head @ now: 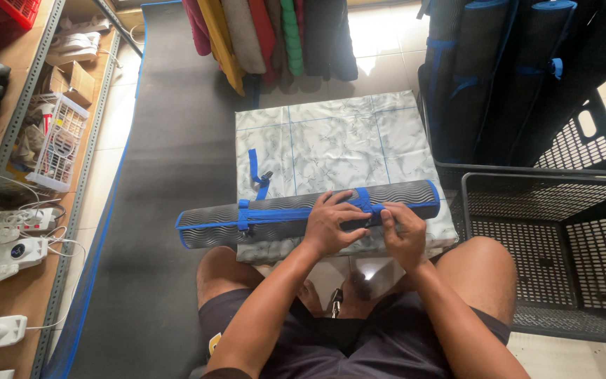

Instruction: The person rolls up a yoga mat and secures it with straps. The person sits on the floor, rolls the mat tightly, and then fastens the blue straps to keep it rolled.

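Observation:
A rolled grey mat with blue trim [212, 223] lies across the near edge of a low box covered in leaf-patterned cloth [338, 140]. Two blue straps wrap the roll; the left strap [244, 216] is fastened, with a loose end and buckle [262, 179] lying on the cloth. My left hand [330, 224] presses down on the roll beside the right blue strap [365, 200]. My right hand [402, 235] pinches that strap's end against the roll. My knees frame the box from below.
A long dark mat [170, 140] runs across the floor on the left. A black crate [527, 91] holding upright rolled mats stands at the right, another black crate [562, 245] in front of it. Shelving with a power strip [22, 221] and a white basket [57, 144] lines the left. Coloured mats [268, 35] hang at the back.

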